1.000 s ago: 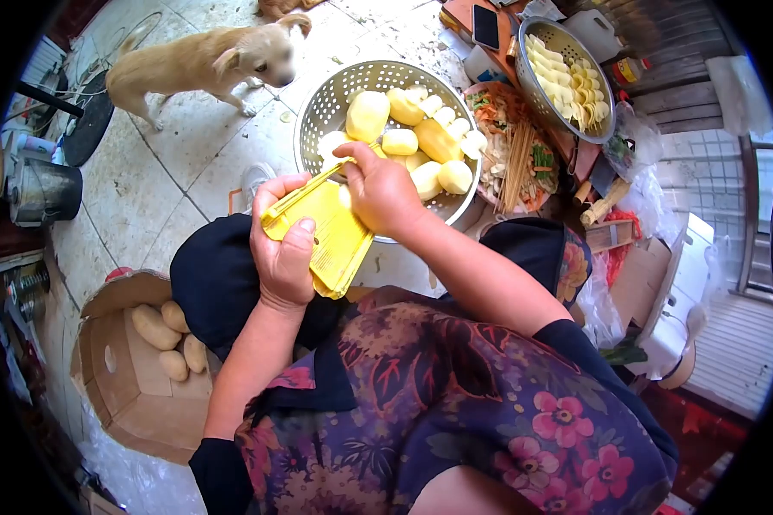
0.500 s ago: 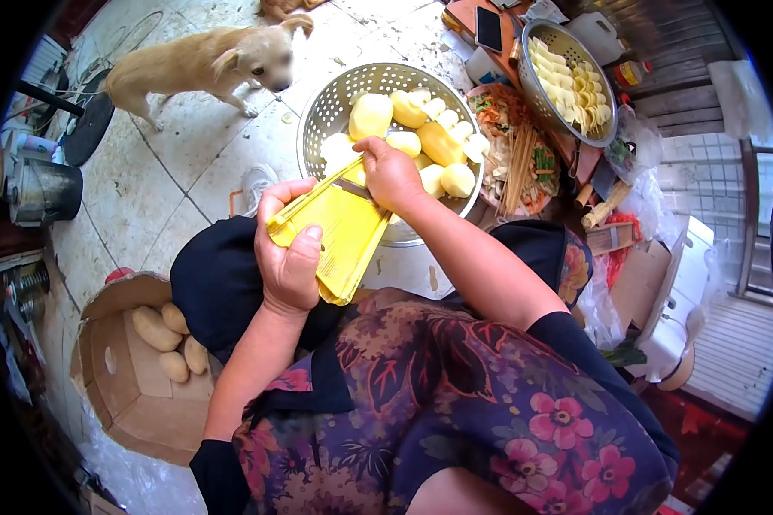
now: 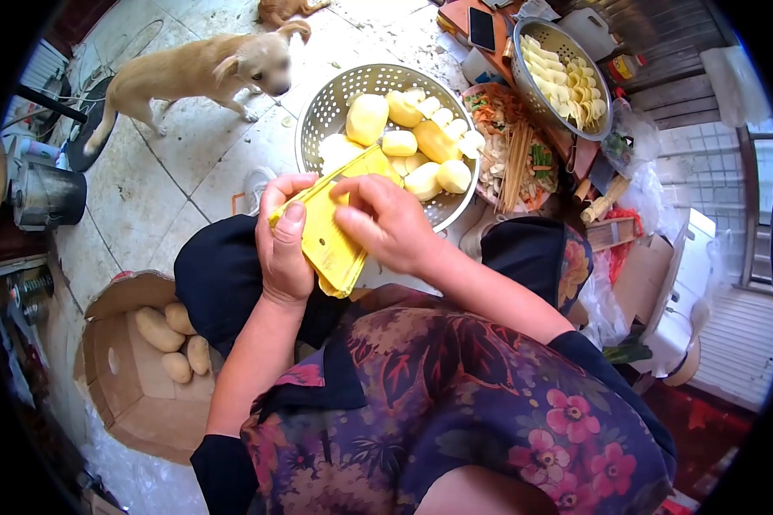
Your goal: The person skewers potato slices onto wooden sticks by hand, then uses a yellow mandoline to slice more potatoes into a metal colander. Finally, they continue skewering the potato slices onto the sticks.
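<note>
My left hand [image 3: 285, 245] is closed on a flat yellow folded bundle [image 3: 339, 257], which looks like thin plastic bags with a small dark hole and faint print. Its thumb presses on the near face. My right hand [image 3: 391, 223] lies over the bundle's right side, fingers bent and apart, fingertips at its surface; no separate object shows in them. Behind the bundle stands a metal colander [image 3: 322, 107] of peeled potatoes [image 3: 367, 118], some with slices fanned out. The bundle's top edge overlaps the colander in view.
A tan dog [image 3: 193, 73] stands left of the colander. Unpeeled potatoes [image 3: 157, 330] lie in a cardboard box [image 3: 137, 416] at lower left. To the right are a tray of cut vegetables [image 3: 492, 129] with wooden skewers [image 3: 515, 163], and another colander [image 3: 528, 73] with sliced potatoes.
My right hand has come down from the bundle's top edge to its middle, and its fingers have loosened. A dark strip seen under that hand no longer shows. My left hand keeps its hold.
</note>
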Demonstrator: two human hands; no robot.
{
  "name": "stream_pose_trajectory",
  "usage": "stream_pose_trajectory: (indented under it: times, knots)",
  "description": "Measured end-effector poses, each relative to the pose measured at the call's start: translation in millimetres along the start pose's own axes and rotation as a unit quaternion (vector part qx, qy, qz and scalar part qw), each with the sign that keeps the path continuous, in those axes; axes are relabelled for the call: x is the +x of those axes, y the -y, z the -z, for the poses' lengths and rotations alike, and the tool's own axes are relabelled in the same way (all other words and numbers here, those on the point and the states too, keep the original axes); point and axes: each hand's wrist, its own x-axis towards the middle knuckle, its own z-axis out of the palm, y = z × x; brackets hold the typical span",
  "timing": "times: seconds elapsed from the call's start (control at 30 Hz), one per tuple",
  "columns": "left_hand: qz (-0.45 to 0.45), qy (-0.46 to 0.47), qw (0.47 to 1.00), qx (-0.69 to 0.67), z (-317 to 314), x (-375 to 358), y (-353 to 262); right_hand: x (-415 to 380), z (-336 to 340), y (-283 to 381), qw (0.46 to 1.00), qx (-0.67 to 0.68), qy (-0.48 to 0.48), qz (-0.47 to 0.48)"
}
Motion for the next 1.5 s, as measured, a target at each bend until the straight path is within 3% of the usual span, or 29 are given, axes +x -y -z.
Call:
stream_pose_trajectory:
  times: [0.1, 0.23, 0.37, 0.43, 0.5, 0.63, 0.7, 0.77, 0.8, 0.83, 0.87, 0.9, 0.97, 1.03, 1.2, 1.37, 1.5]
  knots:
    - [0.021, 0.035, 0.998, -0.037, 4, 0, 3, -16, 8, 23, 0.993, 0.008, 0.033, 0.117]
    - [0.041, 0.062, 0.997, -0.029, 2, -1, 2, -21, 10, 36, 0.981, 0.034, 0.030, 0.186]
    - [0.034, 0.057, 0.998, -0.002, 3, 0, -2, -22, 13, 38, 0.985, 0.049, 0.052, 0.156]
    - [0.031, 0.051, 0.998, 0.010, 4, -1, -3, -17, 18, 36, 0.983, 0.148, 0.102, 0.032]
    - [0.024, 0.030, 0.999, 0.000, 2, -1, -5, -5, 22, 30, 0.974, 0.202, 0.106, -0.006]
    - [0.041, 0.032, 0.999, 0.003, 4, 0, -5, 61, 34, 16, 0.995, 0.047, 0.075, -0.048]
    - [0.034, 0.036, 0.999, 0.009, 4, 1, -5, 106, 38, 30, 0.971, 0.139, 0.090, -0.173]
    - [0.040, 0.039, 0.998, -0.001, 5, 1, -2, 144, 21, 8, 0.966, 0.215, 0.032, -0.139]
    - [0.025, 0.035, 0.999, 0.010, 5, 2, 0, 159, 13, -9, 0.990, 0.060, 0.004, -0.124]
    - [0.020, 0.034, 0.999, 0.011, 5, 4, 1, 160, 11, -13, 0.991, 0.059, 0.005, -0.118]
    - [0.016, 0.033, 0.999, 0.017, 5, 5, 1, 158, 10, -19, 0.989, -0.027, 0.006, -0.145]
    - [0.015, 0.034, 0.999, 0.023, 6, 5, 2, 153, 8, -26, 0.978, -0.113, 0.006, -0.174]
    - [0.015, 0.034, 0.999, 0.028, 7, 5, 2, 136, 11, -44, 0.982, -0.093, 0.012, -0.162]
    - [0.022, 0.043, 0.999, 0.022, 6, 4, 0, 106, 21, -47, 0.965, 0.092, 0.029, -0.244]
    - [0.039, 0.041, 0.998, -0.007, 7, 6, 2, 35, 40, -74, 0.960, 0.101, 0.025, -0.259]
    - [0.064, 0.083, 0.993, -0.054, 7, 4, -4, -57, 30, -92, 0.932, 0.205, -0.022, -0.298]
    - [0.038, 0.077, 0.996, 0.005, 5, -3, -6, -103, 20, -101, 0.918, 0.207, -0.038, -0.336]
